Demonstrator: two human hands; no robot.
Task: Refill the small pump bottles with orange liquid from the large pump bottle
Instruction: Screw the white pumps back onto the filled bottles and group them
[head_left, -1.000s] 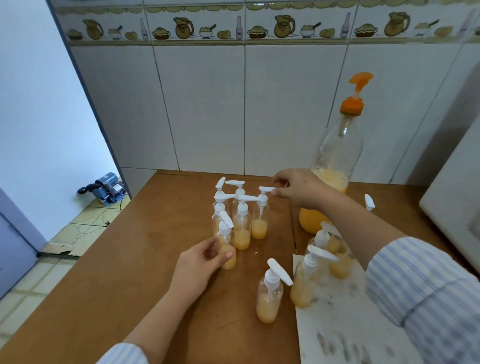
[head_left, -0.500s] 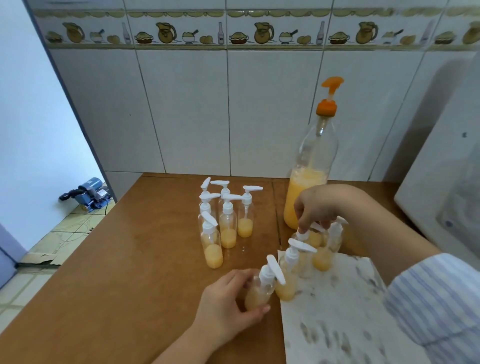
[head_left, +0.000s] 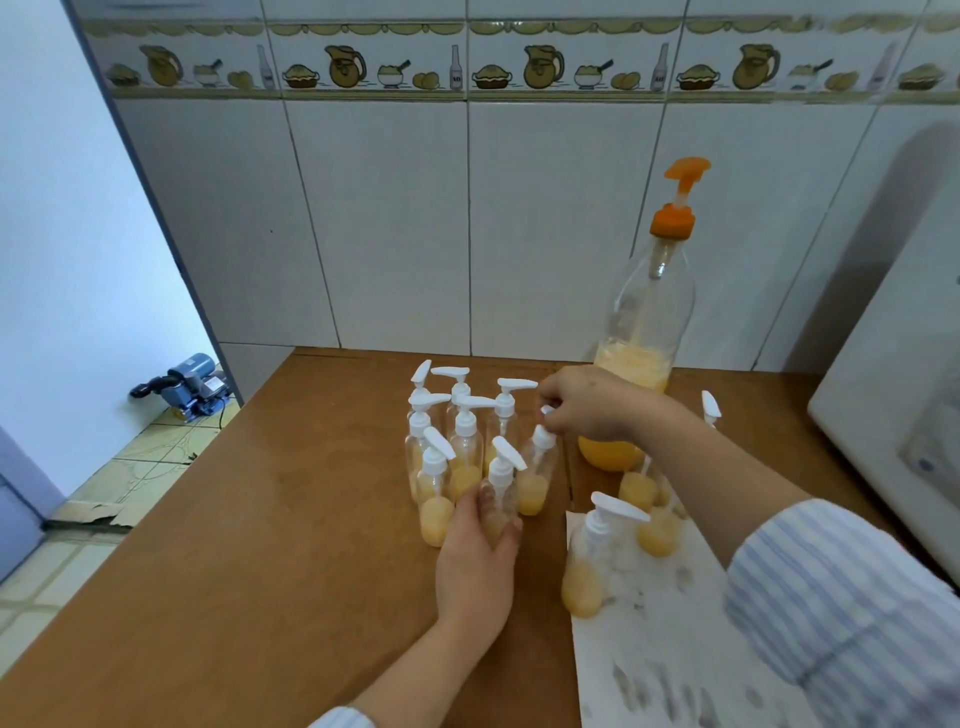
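Several small clear pump bottles (head_left: 465, 441) with white pumps and some orange liquid stand clustered mid-table. My left hand (head_left: 475, 561) grips one small bottle (head_left: 501, 483) at the cluster's front. My right hand (head_left: 584, 402) pinches the white pump top of another small bottle (head_left: 535, 480) at the cluster's right side. The large clear bottle (head_left: 647, 332) with an orange pump stands behind my right hand, about a third full. More small bottles (head_left: 589, 561) stand on stained white paper (head_left: 670, 649) at right, partly hidden by my right arm.
The brown wooden table (head_left: 260, 545) meets a tiled wall at the back. A white appliance (head_left: 904, 415) sits at the right edge. Beyond the table's left edge the floor holds a blue pump (head_left: 192, 387).
My left hand carried a small bottle from beside the paper up to the cluster. My right hand lifted another bottle from the paper and set it at the cluster's right.
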